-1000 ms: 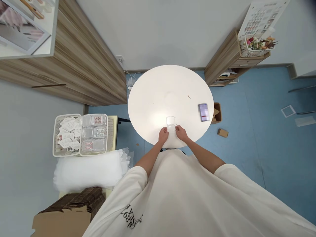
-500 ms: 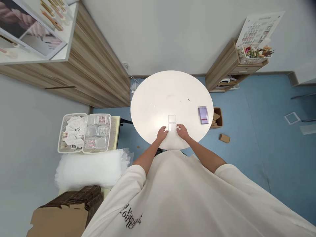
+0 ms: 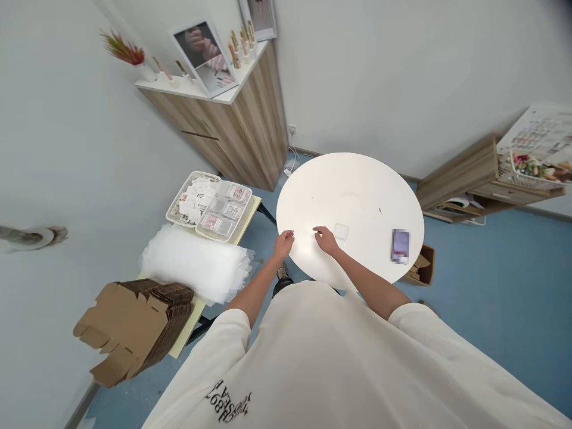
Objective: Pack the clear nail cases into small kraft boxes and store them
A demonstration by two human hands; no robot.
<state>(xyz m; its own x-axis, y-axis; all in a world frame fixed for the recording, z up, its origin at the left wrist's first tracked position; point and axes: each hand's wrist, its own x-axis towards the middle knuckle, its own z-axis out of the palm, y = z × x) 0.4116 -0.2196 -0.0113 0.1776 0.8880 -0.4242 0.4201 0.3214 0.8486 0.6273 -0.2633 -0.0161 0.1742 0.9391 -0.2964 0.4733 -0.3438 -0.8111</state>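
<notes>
The right hand (image 3: 326, 241) and its forearm partly cover the clear case (image 3: 342, 230), and pixelation blurs the purple item (image 3: 401, 244) beyond reading. The round table (image 3: 344, 185) hides part of the cardboard box (image 3: 428, 269). The picture's edges crop the upper photo frame (image 3: 263, 21), the poster (image 3: 538, 128) and the white shirt (image 3: 322, 357).

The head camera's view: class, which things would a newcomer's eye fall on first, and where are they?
Probably the bright white round table in the middle, with a blurred purple item near its right edge. Next might come the stack of flattened brown cardboard at lower left, beside a pile of white sheets. The red and yellow plant at upper left also stands out against the pale wall.
</notes>
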